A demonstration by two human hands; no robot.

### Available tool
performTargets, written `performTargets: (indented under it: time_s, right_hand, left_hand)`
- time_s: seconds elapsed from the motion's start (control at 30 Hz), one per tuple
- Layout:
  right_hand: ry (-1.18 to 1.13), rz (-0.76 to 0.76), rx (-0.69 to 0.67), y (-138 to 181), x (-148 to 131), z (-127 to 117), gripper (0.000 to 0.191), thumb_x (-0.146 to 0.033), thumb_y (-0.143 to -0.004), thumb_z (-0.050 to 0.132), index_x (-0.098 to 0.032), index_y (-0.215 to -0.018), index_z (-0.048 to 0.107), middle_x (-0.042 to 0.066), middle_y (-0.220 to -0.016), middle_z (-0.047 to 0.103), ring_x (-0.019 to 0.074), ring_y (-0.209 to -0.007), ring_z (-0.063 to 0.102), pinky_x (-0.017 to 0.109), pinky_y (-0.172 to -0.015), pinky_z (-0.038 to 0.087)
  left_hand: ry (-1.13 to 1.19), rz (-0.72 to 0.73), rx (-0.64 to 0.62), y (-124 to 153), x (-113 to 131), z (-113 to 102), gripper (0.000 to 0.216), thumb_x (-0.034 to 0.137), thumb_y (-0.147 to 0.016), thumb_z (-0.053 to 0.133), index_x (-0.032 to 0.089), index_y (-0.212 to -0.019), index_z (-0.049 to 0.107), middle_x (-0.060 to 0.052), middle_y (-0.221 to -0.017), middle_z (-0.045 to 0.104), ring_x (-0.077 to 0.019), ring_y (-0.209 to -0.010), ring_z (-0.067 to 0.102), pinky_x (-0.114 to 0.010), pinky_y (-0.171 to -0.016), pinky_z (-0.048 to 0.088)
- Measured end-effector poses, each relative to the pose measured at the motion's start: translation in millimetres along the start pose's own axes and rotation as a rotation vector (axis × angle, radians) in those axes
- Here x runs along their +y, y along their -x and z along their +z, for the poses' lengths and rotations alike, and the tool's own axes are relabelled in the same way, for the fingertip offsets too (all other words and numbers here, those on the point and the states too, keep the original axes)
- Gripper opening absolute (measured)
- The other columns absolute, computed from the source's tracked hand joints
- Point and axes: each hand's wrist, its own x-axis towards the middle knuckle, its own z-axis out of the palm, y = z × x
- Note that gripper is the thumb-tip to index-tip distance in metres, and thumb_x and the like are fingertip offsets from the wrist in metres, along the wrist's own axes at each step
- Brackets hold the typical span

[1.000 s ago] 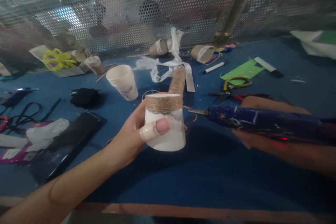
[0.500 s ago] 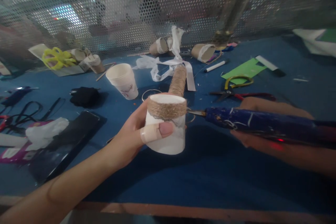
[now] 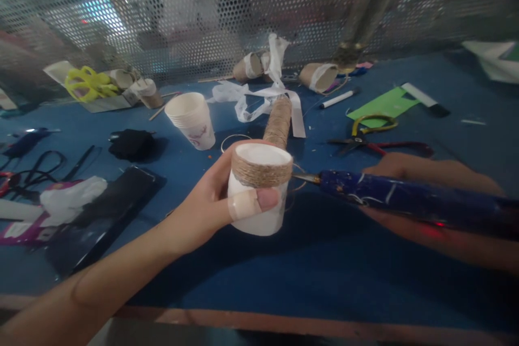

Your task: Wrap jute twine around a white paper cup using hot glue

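My left hand [image 3: 219, 200], its thumb wrapped in a bandage, grips a white paper cup [image 3: 259, 221]. Twine [image 3: 263, 172] is wound in a band around the cup below its rim. From the right, my right hand [image 3: 438, 173] holds a blue hot glue gun [image 3: 389, 189], its fingers mostly behind the body. The metal nozzle [image 3: 306, 177] sits at the right side of the twine band; whether it touches cannot be made out. A loose loop of twine hangs behind. Beyond the cup lies a twine-wrapped roll [image 3: 278, 121].
Stacked paper cups [image 3: 190, 119] stand left of the roll. Pliers [image 3: 365, 138], a marker [image 3: 338, 99] and green paper [image 3: 385, 107] lie right. White ribbon [image 3: 251, 102] and brown cups [image 3: 318, 77] lie near the perforated metal screen [image 3: 182, 27]. A dark flat case [image 3: 117, 216] is at left.
The cup in my left hand has turned and tilted slightly, and my thumb sits a bit farther right on it. The glue gun stays at the band's right side. The view has shifted slightly.
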Motion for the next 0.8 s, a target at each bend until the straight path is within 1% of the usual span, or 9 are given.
performTargets:
  time_s: [0.13, 0.23, 0.4, 0.47, 0.53, 0.63, 0.73, 0.8]
  right_hand:
    - [0.059, -0.039, 0.039, -1.8, -5.0, 0.2, 0.020, -0.045, -0.092, 0.075, -0.034, -0.078, 0.065, -0.003, -0.069, 0.069, 0.0190, -0.056, 0.059, 0.036, -0.052, 0.045]
    - [0.049, -0.046, 0.052, -2.0, -7.0, 1.1, 0.018, -0.043, -0.090, 0.076, -0.035, -0.078, 0.065, -0.004, -0.068, 0.068, 0.0182, -0.054, 0.057, 0.035, -0.052, 0.043]
    - [0.049, -0.054, 0.046, -0.5, -5.6, 2.1, 0.012, -0.038, -0.090, 0.074, -0.036, -0.080, 0.067, -0.005, -0.068, 0.071, 0.0175, -0.054, 0.058, 0.034, -0.050, 0.041]
    - [0.027, -0.048, 0.027, -0.3, -3.6, 1.4, 0.014, -0.042, -0.092, 0.074, -0.036, -0.081, 0.068, -0.005, -0.066, 0.070, 0.0173, -0.052, 0.058, 0.034, -0.049, 0.043]
    - [0.023, -0.066, -0.001, -0.4, -0.2, -0.8, 0.021, -0.052, -0.094, 0.073, -0.036, -0.081, 0.068, -0.004, -0.064, 0.071, 0.0177, -0.050, 0.059, 0.035, -0.048, 0.044]
    - [0.100, -0.133, -0.027, -1.1, 6.6, -5.6, 0.028, -0.063, -0.097, 0.068, -0.039, -0.085, 0.071, -0.005, -0.064, 0.073, 0.0182, -0.048, 0.063, 0.034, -0.046, 0.045]
    - [0.163, -0.202, -0.022, -1.8, 9.5, -7.2, 0.027, -0.063, -0.101, 0.064, -0.041, -0.089, 0.073, -0.008, -0.061, 0.073, 0.0170, -0.044, 0.063, 0.032, -0.044, 0.045]
    - [0.196, -0.251, 0.018, -1.6, 5.8, -3.9, 0.026, -0.060, -0.104, 0.063, -0.041, -0.089, 0.072, -0.009, -0.058, 0.071, 0.0156, -0.040, 0.060, 0.031, -0.042, 0.042]
  left_hand:
    - [0.015, 0.008, 0.009, 1.0, 0.2, 1.4, 0.049, 0.037, -0.087, 0.089, 0.030, -0.132, 0.074, -0.007, -0.117, 0.078, -0.0278, -0.102, 0.074, -0.038, -0.084, 0.063]
    - [0.018, 0.008, 0.012, 0.9, 0.4, 2.5, 0.048, 0.037, -0.087, 0.089, 0.030, -0.132, 0.073, -0.007, -0.116, 0.078, -0.0280, -0.102, 0.075, -0.038, -0.084, 0.063]
    - [0.004, 0.025, 0.010, 0.2, -0.3, 1.1, 0.048, 0.036, -0.086, 0.090, 0.031, -0.131, 0.074, -0.005, -0.117, 0.076, -0.0285, -0.102, 0.074, -0.040, -0.086, 0.064]
    - [0.004, 0.033, 0.001, 0.3, -1.3, -0.2, 0.047, 0.034, -0.088, 0.089, 0.032, -0.132, 0.074, -0.005, -0.118, 0.076, -0.0279, -0.103, 0.075, -0.039, -0.087, 0.064]
    - [0.007, 0.040, -0.012, 0.7, -2.3, -1.6, 0.047, 0.033, -0.089, 0.089, 0.032, -0.133, 0.074, -0.005, -0.120, 0.075, -0.0278, -0.105, 0.075, -0.039, -0.089, 0.065]
    - [0.021, 0.031, -0.020, 1.3, -3.2, -3.5, 0.048, 0.030, -0.089, 0.089, 0.031, -0.135, 0.073, -0.005, -0.122, 0.075, -0.0277, -0.106, 0.075, -0.040, -0.092, 0.065]
    - [0.033, 0.019, -0.040, 1.9, -2.9, -4.8, 0.051, 0.027, -0.089, 0.089, 0.030, -0.137, 0.072, -0.004, -0.122, 0.076, -0.0263, -0.107, 0.075, -0.038, -0.094, 0.065]
    - [0.021, 0.029, -0.046, 2.2, -2.6, -5.1, 0.051, 0.026, -0.089, 0.089, 0.031, -0.137, 0.072, -0.003, -0.123, 0.076, -0.0255, -0.109, 0.075, -0.036, -0.094, 0.064]
